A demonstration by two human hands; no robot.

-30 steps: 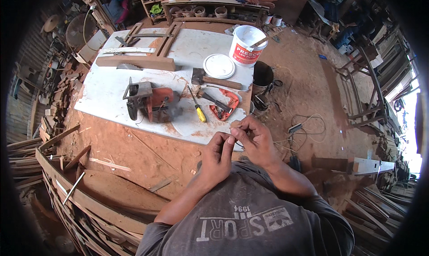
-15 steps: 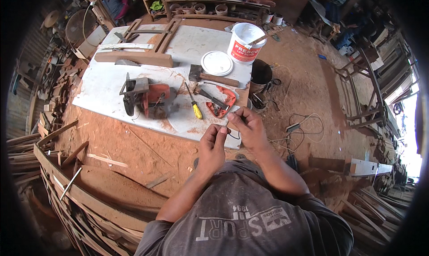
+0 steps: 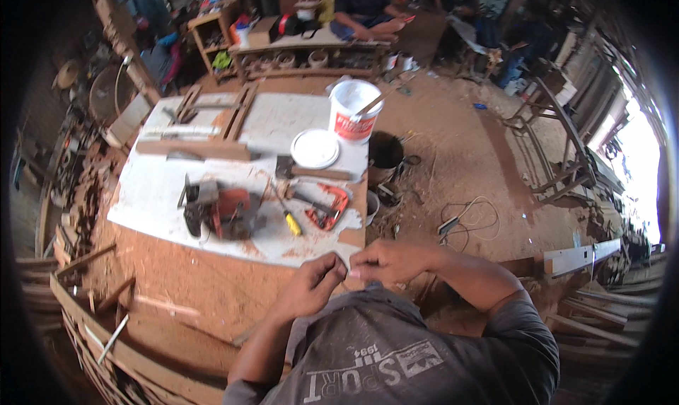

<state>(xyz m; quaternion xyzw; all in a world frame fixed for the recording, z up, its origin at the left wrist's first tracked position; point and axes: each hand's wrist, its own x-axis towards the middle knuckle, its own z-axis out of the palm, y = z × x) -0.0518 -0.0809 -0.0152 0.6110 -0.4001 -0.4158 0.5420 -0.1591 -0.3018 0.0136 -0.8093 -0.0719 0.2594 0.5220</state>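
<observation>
Close to my body, just off the table's near edge, my left hand and my right hand meet with fingers bent into a pinch. Whatever lies between the fingertips is too small or hidden to make out. Beyond them on the white tabletop lies a screwdriver with a yellow handle. To its right is an open orange plastic casing with a dark part across it. A dusty orange and dark power tool stands left of the screwdriver. Behind the casing rests a hammer-like tool with a wooden handle.
A white bucket and its round lid sit at the table's far right. A wooden frame lies far left. Cables loop over the floor to the right. Curved timber borders the lower left. A person sits at the back.
My hands have drawn down and in toward my body, and the thin dark cord seen between them no longer shows. The view has tilted up, bringing more of the back into sight.
</observation>
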